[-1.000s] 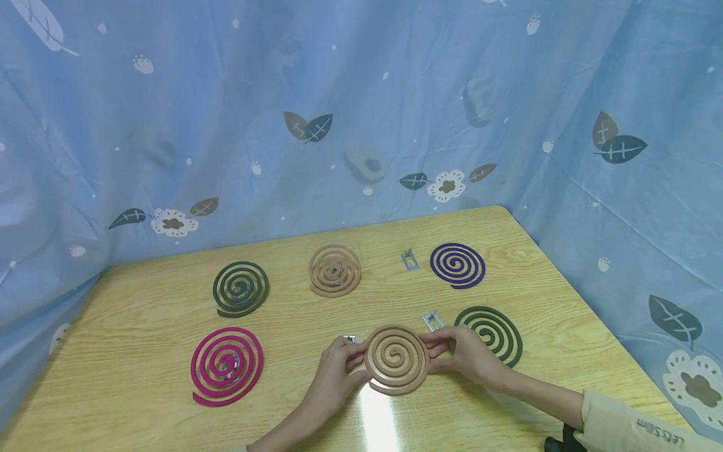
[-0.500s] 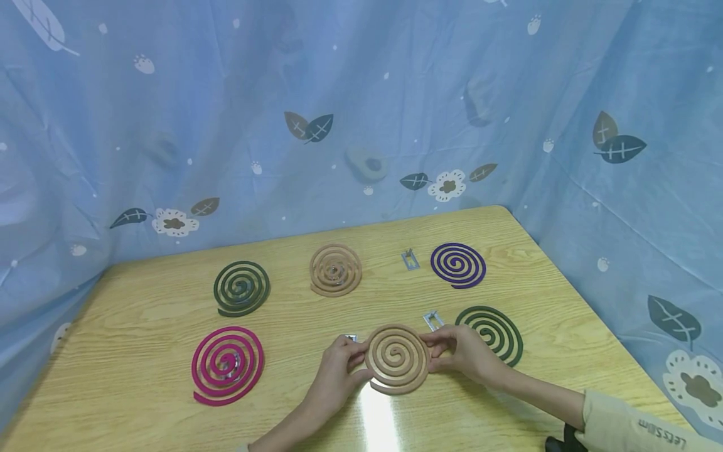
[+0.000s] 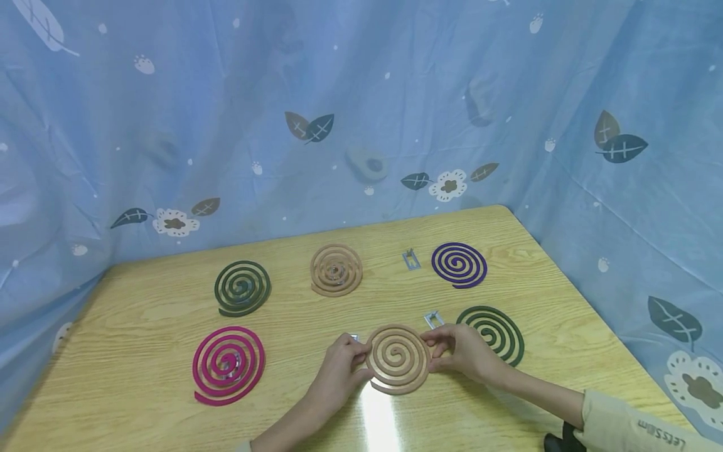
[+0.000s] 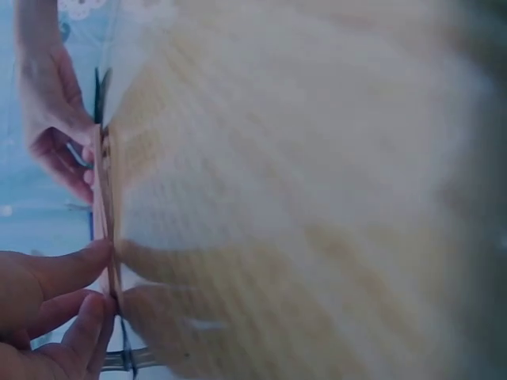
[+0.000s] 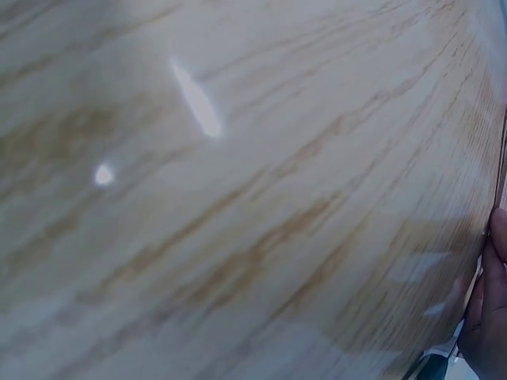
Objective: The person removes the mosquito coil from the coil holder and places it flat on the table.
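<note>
Both hands hold a tan mosquito coil [image 3: 396,353] by opposite sides, low over the front of the table. My left hand [image 3: 333,370] pinches its left rim between thumb and fingers. At its right rim, the thumb and fingers of my right hand [image 3: 469,355] grip it. Seen from the left wrist, the coil [image 4: 104,198] is nearly edge-on, with a thin split along its edge. A small metal coil stand [image 3: 354,337] peeks out behind the left fingers. Just beyond the right hand lie another metal stand [image 3: 427,320] and a dark green coil [image 3: 513,336], partly covered by that hand.
Further coils lie on the wooden table [image 3: 130,351]: pink [image 3: 228,360], dark green [image 3: 241,287], tan [image 3: 336,270] and purple [image 3: 459,264]. Metal pieces show beneath the first three. One more stand [image 3: 412,265] lies near the purple coil. A blue patterned curtain [image 3: 243,176] borders the table.
The left fingers have shifted slightly at the coil's rim, covering more of the metal stand behind them. The coil and right hand look almost still.
</note>
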Tool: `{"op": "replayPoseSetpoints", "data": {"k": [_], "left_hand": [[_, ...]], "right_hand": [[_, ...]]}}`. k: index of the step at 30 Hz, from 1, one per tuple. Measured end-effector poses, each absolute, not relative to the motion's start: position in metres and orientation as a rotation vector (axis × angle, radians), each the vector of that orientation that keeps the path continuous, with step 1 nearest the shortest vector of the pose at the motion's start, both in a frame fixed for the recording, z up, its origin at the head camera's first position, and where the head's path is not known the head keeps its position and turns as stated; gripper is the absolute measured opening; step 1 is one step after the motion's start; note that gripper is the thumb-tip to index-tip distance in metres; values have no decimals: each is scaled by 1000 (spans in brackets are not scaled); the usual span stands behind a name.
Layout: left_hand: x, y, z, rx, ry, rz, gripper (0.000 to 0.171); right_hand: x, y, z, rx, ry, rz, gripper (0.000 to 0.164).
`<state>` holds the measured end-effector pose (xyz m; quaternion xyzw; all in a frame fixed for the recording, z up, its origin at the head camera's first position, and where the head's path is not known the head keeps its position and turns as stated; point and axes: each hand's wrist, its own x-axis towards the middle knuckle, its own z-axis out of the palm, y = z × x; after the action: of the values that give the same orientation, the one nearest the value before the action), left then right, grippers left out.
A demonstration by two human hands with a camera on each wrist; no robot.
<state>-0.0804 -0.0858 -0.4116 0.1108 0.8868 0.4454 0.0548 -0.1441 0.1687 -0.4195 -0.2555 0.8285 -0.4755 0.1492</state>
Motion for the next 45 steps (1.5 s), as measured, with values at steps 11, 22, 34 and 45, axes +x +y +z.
{"op": "replayPoseSetpoints", "data": {"k": [11,22,34,45], "left_hand": [[-78,-93,-406,408,2793,1186,40],[-91,-125,-393,371,2681,1709,34],[-142,-152,-390,145,2621,1935,31],[-180,-171,-391,118,2681,1942,32]], "right_hand": [[-138,171,-414,-713,2415,-1373,47],[-146,162,-402,-831,2300,-1677,36],[-173,128,-391,-606,2237,-1794,37],[-205,92,-393,-506,2094,-1845,41]]}}
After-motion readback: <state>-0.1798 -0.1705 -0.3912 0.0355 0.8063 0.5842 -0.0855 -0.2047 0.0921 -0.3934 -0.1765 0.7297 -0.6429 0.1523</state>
